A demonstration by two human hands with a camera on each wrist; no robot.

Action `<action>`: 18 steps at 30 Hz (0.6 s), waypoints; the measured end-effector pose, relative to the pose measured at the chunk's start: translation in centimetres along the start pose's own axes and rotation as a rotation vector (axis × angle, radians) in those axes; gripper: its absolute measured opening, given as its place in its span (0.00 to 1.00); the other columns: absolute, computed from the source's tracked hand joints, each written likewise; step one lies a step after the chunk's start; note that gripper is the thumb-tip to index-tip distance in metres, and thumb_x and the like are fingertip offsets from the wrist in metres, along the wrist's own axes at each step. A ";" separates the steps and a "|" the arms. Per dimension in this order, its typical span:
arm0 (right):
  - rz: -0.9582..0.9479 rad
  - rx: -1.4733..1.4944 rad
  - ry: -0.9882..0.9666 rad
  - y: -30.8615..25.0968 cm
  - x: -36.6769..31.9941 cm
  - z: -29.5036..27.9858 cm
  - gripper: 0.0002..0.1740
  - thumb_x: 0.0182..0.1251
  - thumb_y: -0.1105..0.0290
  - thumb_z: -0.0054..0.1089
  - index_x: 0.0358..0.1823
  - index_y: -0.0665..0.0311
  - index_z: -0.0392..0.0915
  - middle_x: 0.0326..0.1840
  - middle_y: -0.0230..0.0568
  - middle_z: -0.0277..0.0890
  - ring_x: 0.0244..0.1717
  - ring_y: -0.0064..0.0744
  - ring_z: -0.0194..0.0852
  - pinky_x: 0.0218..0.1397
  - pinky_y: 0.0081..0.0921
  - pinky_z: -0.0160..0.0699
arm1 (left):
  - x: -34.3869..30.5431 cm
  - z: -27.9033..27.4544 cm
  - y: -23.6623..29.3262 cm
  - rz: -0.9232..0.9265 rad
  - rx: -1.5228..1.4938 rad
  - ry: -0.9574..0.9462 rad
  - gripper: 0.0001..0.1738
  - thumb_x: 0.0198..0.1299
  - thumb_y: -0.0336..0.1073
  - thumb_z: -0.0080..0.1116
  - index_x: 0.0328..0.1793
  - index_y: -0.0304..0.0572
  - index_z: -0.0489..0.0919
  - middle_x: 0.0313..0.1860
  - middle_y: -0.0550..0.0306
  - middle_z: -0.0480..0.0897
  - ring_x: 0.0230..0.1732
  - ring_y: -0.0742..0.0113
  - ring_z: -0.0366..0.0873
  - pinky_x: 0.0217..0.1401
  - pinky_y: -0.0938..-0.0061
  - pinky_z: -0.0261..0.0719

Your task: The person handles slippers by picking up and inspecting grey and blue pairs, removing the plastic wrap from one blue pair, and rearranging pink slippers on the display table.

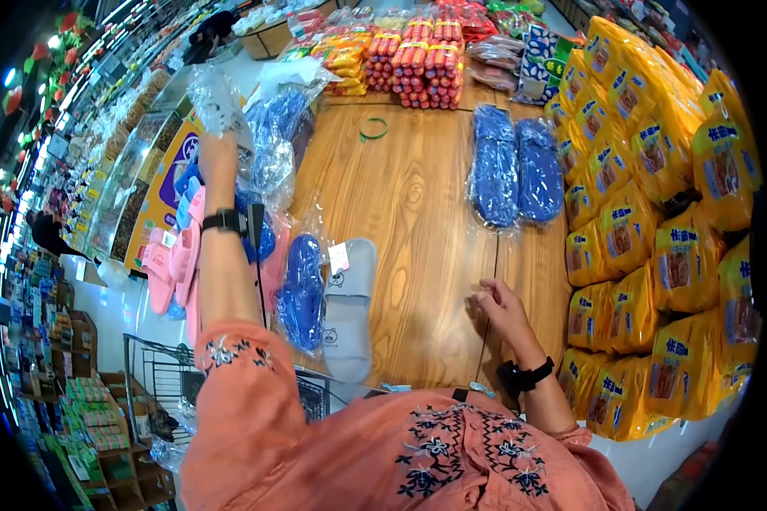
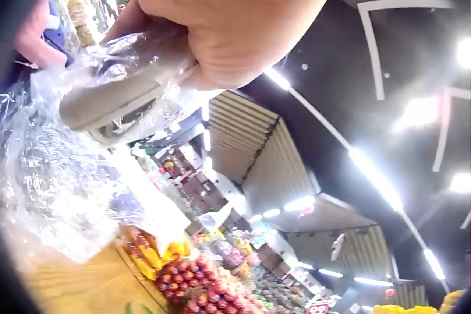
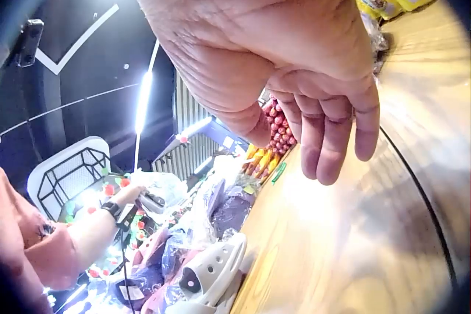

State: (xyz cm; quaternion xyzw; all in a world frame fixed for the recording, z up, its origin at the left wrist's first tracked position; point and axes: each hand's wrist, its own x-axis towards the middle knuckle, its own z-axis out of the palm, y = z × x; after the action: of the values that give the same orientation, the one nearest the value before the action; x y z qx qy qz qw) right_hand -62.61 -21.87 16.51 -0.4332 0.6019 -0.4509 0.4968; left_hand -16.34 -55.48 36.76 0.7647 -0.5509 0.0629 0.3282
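Note:
My left hand (image 1: 216,160) is raised over the left side of the wooden table (image 1: 418,213) and grips a grey slipper wrapped in clear plastic (image 1: 215,102). In the left wrist view the fingers (image 2: 221,27) curl round that wrapped slipper (image 2: 118,100). My right hand (image 1: 496,305) rests near the table's front edge, holding nothing. Its fingers (image 3: 327,133) hang relaxed just above the wood. A bare grey slipper (image 1: 349,307) and a bagged blue slipper (image 1: 302,289) lie between the hands.
Pink slippers (image 1: 175,266) lie at the table's left edge beside a heap of bagged blue ones (image 1: 274,136). A bagged blue pair (image 1: 515,167) lies at the right. Yellow snack bags (image 1: 656,213) line the right side, red sausages (image 1: 422,60) the far end, near a green band (image 1: 372,129).

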 end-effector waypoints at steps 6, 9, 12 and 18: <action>-0.010 0.138 -0.100 -3.8 0.9 0.1 0.20 0.79 0.65 0.55 0.64 0.71 0.72 0.50 0.44 0.83 0.52 0.30 0.83 0.59 0.26 0.81 | -10.6 -4.8 1.0 -0.033 -1.074 -0.308 0.30 0.64 0.44 0.63 0.65 0.27 0.76 0.49 0.50 0.82 0.49 0.62 0.81 0.53 0.68 0.78; -0.045 0.335 -0.098 -8.1 0.7 0.7 0.23 0.81 0.59 0.55 0.66 0.68 0.71 0.54 0.46 0.81 0.55 0.33 0.83 0.62 0.30 0.80 | -19.4 -6.9 5.0 -0.290 -1.309 -0.453 0.41 0.63 0.38 0.65 0.77 0.22 0.62 0.56 0.47 0.78 0.51 0.60 0.81 0.56 0.68 0.81; -0.050 0.443 -0.101 -10.9 0.9 0.8 0.27 0.82 0.53 0.51 0.70 0.66 0.67 0.62 0.50 0.78 0.62 0.37 0.80 0.65 0.35 0.80 | -25.7 -5.0 5.0 -0.350 -1.468 -0.678 0.37 0.66 0.34 0.60 0.76 0.23 0.61 0.59 0.45 0.78 0.56 0.59 0.82 0.59 0.65 0.83; -0.051 0.962 -0.235 -12.4 1.0 1.3 0.33 0.81 0.45 0.52 0.74 0.60 0.66 0.66 0.43 0.77 0.63 0.33 0.78 0.66 0.37 0.77 | -35.7 -5.9 8.8 -0.445 -1.574 -1.039 0.33 0.67 0.33 0.59 0.74 0.26 0.63 0.59 0.45 0.80 0.60 0.58 0.82 0.63 0.64 0.82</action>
State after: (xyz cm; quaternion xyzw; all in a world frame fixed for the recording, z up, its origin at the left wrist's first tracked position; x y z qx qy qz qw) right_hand -60.59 -25.68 28.20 -0.2174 0.2545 -0.6377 0.6938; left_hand -36.24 -25.06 28.82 0.3455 -0.3542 -0.7333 0.4662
